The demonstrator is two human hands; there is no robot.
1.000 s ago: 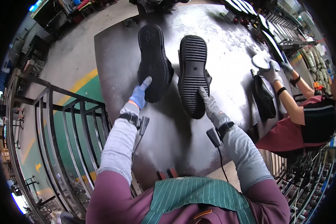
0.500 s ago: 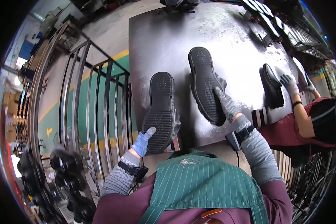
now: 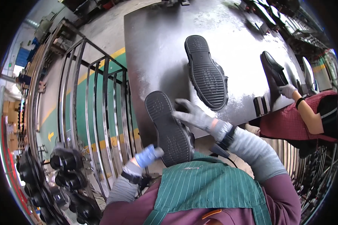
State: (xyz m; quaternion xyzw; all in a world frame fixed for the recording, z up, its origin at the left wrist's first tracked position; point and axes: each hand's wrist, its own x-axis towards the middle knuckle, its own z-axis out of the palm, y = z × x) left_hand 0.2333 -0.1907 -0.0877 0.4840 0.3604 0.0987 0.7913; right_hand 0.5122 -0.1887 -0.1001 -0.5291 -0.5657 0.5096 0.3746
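A black shoe [image 3: 169, 129] is turned sole up above the near edge of the table, close to my apron. My left hand [image 3: 148, 155], in a blue and grey glove, grips its near end at the left side with the thumb on the sole. My right hand [image 3: 194, 115], in a grey glove, is beside the right edge of that shoe. Its fingers are apart, and whether they touch the shoe I cannot tell. A second black shoe [image 3: 206, 73] lies sole up on the table [image 3: 157, 41], farther off, with no hand on it.
Black metal racks [image 3: 101, 90] stand to my left, with black shoes [image 3: 67, 168] near the lower left. At the right a co-worker's gloved hand [image 3: 288, 91] is at another black shoe [image 3: 273, 69]. A small striped block [image 3: 261, 106] lies near the table's edge.
My right hand has let go of the second shoe, which lies on the table, and has moved left to the first. My left hand has brought the first shoe nearer and tilted it.
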